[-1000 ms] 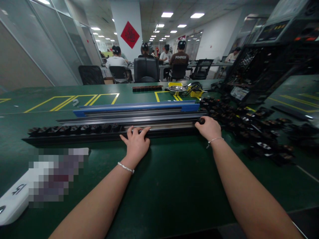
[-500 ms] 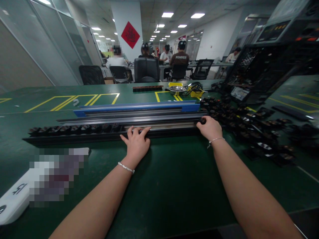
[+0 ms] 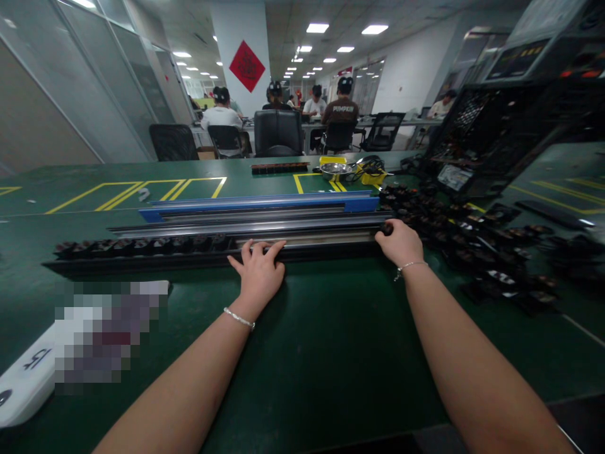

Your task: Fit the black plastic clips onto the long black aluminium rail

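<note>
Across the green table lies a long black rail (image 3: 155,265), with a row of small black parts (image 3: 142,244) seated along its left half. My left hand (image 3: 259,274) rests on the rail near its middle, fingers spread over the edge. At the rail's right end, my right hand (image 3: 401,243) pinches a small black part (image 3: 387,228) between thumb and fingers. Its exact kind is too dark to make out. Right behind the rail run a grey metal rail (image 3: 255,226) and a blue-ended strip (image 3: 362,203).
Many loose black parts (image 3: 501,252) are heaped on the right, below an open black machine case (image 3: 477,139). A metal bowl (image 3: 335,169) stands farther back. A white, partly blurred object (image 3: 28,372) lies front left. People sit at desks beyond.
My right hand, with the small black part, has shifted very slightly to the right. My left hand has stayed in place on the rail.
</note>
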`<state>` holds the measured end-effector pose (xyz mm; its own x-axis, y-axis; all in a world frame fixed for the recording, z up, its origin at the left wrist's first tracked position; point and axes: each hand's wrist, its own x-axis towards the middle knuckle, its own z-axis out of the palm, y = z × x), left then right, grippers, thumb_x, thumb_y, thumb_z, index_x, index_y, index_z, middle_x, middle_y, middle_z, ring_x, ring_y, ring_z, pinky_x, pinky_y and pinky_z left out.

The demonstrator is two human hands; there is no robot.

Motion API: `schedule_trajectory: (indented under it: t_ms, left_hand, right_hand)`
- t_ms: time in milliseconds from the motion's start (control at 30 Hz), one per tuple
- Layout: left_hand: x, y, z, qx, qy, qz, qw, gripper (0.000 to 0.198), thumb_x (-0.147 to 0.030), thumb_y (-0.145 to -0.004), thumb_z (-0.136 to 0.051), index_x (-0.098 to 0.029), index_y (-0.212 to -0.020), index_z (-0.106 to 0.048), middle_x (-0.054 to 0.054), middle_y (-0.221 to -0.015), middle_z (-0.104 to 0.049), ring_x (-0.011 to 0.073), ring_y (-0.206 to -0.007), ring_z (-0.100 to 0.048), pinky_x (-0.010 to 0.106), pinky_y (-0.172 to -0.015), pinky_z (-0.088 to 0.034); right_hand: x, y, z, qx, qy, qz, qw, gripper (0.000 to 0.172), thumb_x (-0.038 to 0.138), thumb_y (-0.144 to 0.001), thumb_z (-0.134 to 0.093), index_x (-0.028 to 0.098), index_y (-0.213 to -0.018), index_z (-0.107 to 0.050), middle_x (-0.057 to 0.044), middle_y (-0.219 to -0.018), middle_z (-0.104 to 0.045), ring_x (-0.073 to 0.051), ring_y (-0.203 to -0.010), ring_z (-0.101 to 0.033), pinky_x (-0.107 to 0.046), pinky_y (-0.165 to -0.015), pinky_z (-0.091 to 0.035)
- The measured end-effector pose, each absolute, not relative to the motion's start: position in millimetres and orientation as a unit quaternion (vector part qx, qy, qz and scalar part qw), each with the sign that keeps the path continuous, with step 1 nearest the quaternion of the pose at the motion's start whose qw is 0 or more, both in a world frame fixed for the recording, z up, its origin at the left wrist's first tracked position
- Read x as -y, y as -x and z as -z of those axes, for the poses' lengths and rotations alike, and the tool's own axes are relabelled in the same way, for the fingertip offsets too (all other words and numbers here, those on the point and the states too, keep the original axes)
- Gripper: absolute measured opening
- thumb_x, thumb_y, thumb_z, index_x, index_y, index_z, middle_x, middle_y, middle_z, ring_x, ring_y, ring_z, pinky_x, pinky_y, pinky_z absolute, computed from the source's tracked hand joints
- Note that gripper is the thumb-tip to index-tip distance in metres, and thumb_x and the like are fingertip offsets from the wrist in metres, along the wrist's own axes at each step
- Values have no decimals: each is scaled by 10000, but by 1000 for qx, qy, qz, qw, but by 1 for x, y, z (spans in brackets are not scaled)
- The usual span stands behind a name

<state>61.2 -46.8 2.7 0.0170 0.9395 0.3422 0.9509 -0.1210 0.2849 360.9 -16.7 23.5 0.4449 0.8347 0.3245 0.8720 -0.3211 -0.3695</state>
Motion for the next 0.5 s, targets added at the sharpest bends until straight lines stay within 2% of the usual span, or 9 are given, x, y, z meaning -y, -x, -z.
schedule_trajectory:
  t_ms: [500]
  left_hand:
    - [46, -61, -1, 660, 713, 235, 17, 498, -221, -766, -478, -410, -1223, -539, 50, -1219, -544, 337, -1299, -286, 784, -962, -143]
  right_hand:
    - [17, -368, -24, 502, 824, 36, 260, 440, 324, -730, -516, 167, -1132, -604, -132, -1058, -650, -268, -985, -583, -377, -855, -445]
